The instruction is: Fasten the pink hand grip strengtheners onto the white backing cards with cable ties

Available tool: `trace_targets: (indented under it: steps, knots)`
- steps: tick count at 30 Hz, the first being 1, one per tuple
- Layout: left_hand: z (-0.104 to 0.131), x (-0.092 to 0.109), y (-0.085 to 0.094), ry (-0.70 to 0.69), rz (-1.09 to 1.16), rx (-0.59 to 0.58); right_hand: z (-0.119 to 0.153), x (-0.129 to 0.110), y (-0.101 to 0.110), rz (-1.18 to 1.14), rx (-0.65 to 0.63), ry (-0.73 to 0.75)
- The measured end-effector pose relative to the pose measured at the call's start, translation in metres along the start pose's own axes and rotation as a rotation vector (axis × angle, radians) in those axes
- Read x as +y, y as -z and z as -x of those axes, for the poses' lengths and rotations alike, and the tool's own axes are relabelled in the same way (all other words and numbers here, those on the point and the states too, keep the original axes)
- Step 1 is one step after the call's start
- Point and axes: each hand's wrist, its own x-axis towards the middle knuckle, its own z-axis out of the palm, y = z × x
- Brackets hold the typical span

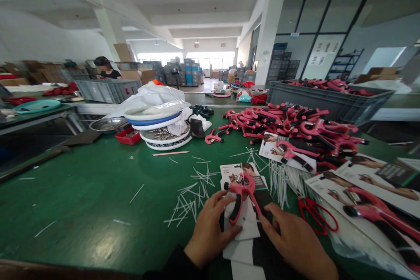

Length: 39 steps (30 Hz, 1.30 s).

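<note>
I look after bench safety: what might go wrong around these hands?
The right hand might brush the red-handled scissors lying nearby, or scatter the thin white plastic strips beside them. The pink-and-black hand grip on the printed white card could shift out of place if the left hand eases off.

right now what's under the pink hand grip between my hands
Under the pink hand grip is a printed card, with more white card below it. The part directly behind the grip is covered, and how many pieces are stacked can't be seen.
</note>
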Motion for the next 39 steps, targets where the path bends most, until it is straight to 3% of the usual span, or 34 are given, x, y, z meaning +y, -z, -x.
trace_targets:
  steps: [3,7,11,14,16,19,23,26,30,39]
  knots:
    - [-0.001,0.003,0.002,-0.006,-0.015,-0.025,-0.011,0.001,0.014,-0.035,-0.048,-0.002]
    - [-0.002,0.005,0.0,-0.007,0.02,-0.009,-0.039,0.0,0.028,-0.038,-0.124,0.236]
    - [0.001,0.005,0.006,0.041,0.128,-0.031,-0.059,-0.003,0.024,0.023,-0.173,0.336]
    - [-0.002,0.003,0.023,0.081,0.322,-0.137,-0.063,-0.001,0.016,0.008,-0.156,0.329]
    - [-0.015,0.001,0.036,0.126,0.373,-0.139,-0.063,0.002,0.011,-0.019,-0.142,0.321]
    - [-0.052,-0.003,0.045,0.1,0.021,-0.004,-0.062,0.007,0.003,-0.054,-0.109,0.299]
    - [-0.107,-0.007,0.026,0.026,-0.115,-0.009,-0.059,0.01,-0.008,-0.215,0.004,0.249]
    - [-0.126,-0.008,0.003,-0.012,-0.129,-0.032,-0.058,0.01,-0.014,-0.374,0.087,0.208]
    - [-0.123,-0.005,-0.011,-0.058,-0.121,-0.01,-0.057,0.011,-0.016,-0.511,0.127,0.195]
    - [-0.105,0.01,-0.008,-0.278,-0.147,-0.058,-0.06,0.005,-0.022,-0.703,0.151,0.065]
